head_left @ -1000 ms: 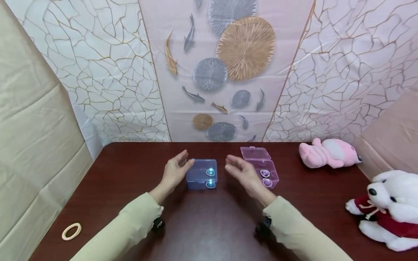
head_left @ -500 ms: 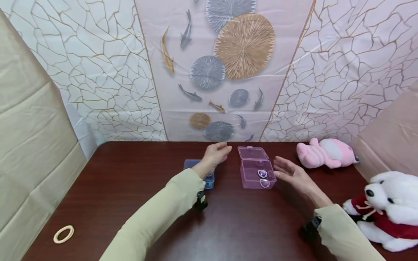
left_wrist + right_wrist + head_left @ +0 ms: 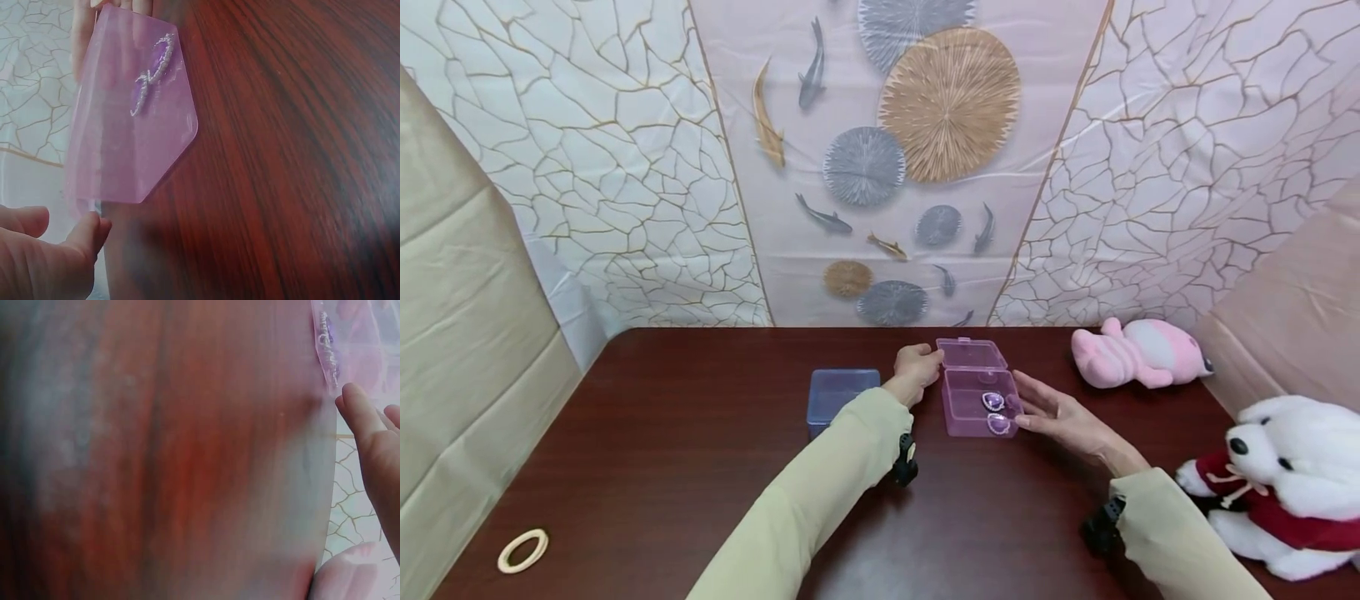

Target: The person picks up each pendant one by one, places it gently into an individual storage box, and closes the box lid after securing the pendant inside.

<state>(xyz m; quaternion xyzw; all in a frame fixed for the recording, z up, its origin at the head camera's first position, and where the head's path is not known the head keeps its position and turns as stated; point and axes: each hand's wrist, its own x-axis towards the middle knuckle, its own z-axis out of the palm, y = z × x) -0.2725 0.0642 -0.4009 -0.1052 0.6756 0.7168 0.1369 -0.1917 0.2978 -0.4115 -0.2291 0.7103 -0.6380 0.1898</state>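
A translucent pink plastic box sits on the table with its lid tipped back. Purple gem ornaments edged with small white beads show at its right part. At the lid's left edge is my left hand; in the left wrist view its thumb tip meets the box's corner, the other fingers apart from it. My right hand is along the box's right side, fingers extended and fingertips right at the wall. A closed translucent blue box stands to the left, partly hidden by my left sleeve.
A pink plush toy lies at the back right. Nearer, a white plush dog in a red top sits at the right edge. Pale rings lie at the front left. A patterned cloth hangs behind the table.
Both hands have moved right, away from the blue box. My left hand has reached the pink box's lid and my right hand has come round to its right side.
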